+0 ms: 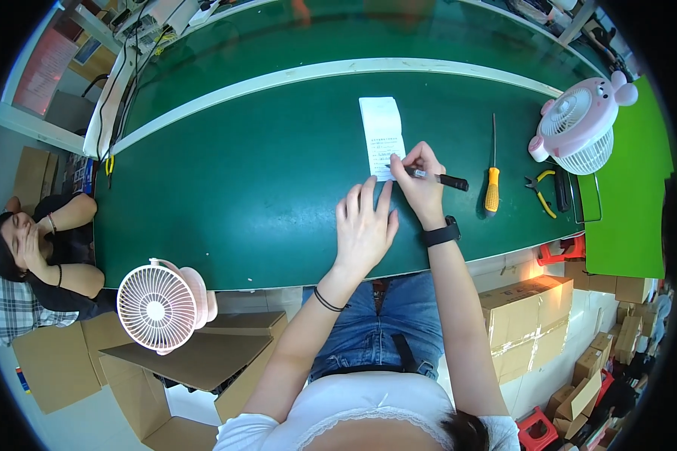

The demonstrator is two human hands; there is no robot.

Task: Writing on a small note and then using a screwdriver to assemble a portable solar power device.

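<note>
A small white notepad [384,120] lies on the green table, its upper page folded back and its lower page covered in lines of writing. My right hand [423,188] is closed around a black pen [451,182], whose tip points at the lower part of the page. Flat on the table, my left hand [365,229] has its fingers spread, with the fingertips at the notepad's bottom edge. Right of the pen lies a screwdriver [492,192] with a yellow handle and a long thin shaft.
Yellow-handled pliers [541,194] lie beside a black object [562,189]. A pink-and-white fan [579,124] with round ears stands at the right, another pink fan [158,307] at the left front edge. A person [45,240] leans at the table's left end. Cardboard boxes [526,323] stand on the floor.
</note>
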